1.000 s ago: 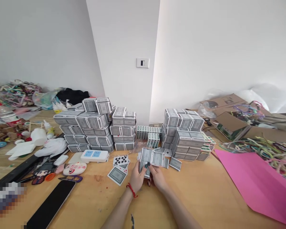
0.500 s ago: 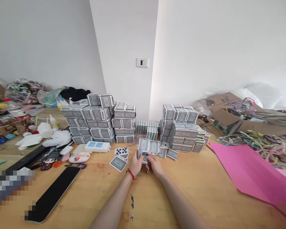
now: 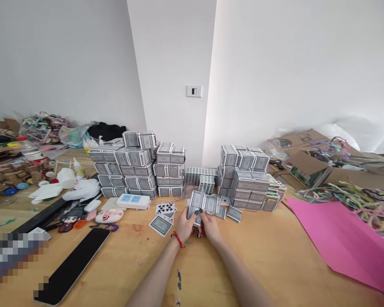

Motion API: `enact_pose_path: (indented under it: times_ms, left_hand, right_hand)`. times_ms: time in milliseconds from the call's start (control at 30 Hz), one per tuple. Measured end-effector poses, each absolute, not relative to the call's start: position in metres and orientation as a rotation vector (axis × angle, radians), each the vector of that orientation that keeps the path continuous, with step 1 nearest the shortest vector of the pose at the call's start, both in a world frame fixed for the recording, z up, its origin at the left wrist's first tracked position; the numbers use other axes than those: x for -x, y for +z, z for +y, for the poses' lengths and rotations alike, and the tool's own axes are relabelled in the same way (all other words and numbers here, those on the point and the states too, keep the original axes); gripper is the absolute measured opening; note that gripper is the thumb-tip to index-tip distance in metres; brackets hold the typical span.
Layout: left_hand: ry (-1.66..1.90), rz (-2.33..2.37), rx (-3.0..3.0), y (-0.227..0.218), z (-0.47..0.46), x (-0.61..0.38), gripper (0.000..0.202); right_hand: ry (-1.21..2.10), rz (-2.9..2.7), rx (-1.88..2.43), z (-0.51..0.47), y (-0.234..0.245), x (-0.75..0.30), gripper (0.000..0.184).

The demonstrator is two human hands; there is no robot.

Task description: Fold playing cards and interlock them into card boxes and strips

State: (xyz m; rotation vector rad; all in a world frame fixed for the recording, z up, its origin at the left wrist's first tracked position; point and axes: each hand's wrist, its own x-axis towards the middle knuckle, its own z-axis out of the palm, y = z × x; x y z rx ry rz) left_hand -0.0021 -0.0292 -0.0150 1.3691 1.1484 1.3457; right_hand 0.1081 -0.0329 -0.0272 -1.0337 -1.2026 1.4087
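Note:
Both my hands meet at the middle of the wooden table (image 3: 275,260). My left hand (image 3: 186,225), with a red string at the wrist, grips a fan of playing cards (image 3: 205,203) showing grey-green patterned backs. My right hand (image 3: 210,227) is closed on the same fan from the right. A few loose cards (image 3: 162,218) lie just left of my hands, one face up with black clubs. More loose cards (image 3: 234,213) lie to the right.
Stacks of card boxes stand behind at left (image 3: 137,170) and right (image 3: 246,177). A white power strip (image 3: 133,201) and a black phone (image 3: 72,264) lie at left among craft clutter. A pink sheet (image 3: 345,243) and cardboard boxes (image 3: 310,164) sit at right.
The view has shifted a little; my hands stay together on the card fan with hardly any movement over the table.

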Motion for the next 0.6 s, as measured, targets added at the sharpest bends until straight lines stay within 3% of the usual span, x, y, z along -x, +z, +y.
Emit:
enact_pose_path:
  times_ms: [167,433,600]
  left_hand:
    - [1.343,1.198,-1.316,-0.018,-0.026,0.001,0.034]
    - [1.48,1.33,-1.346,-0.024,-0.021,0.004,0.026]
    - [1.563,1.289,-0.987,-0.023,-0.011,0.012,0.03]
  right_hand:
    - [1.424,-1.263,0.928,-0.031,-0.028,-0.11,0.031]
    - [1.252,-1.263,1.05,-0.03,-0.031,-0.106,0.043]
    - [1.153,-1.313,1.131,-0.036,-0.035,-0.107,0.033]
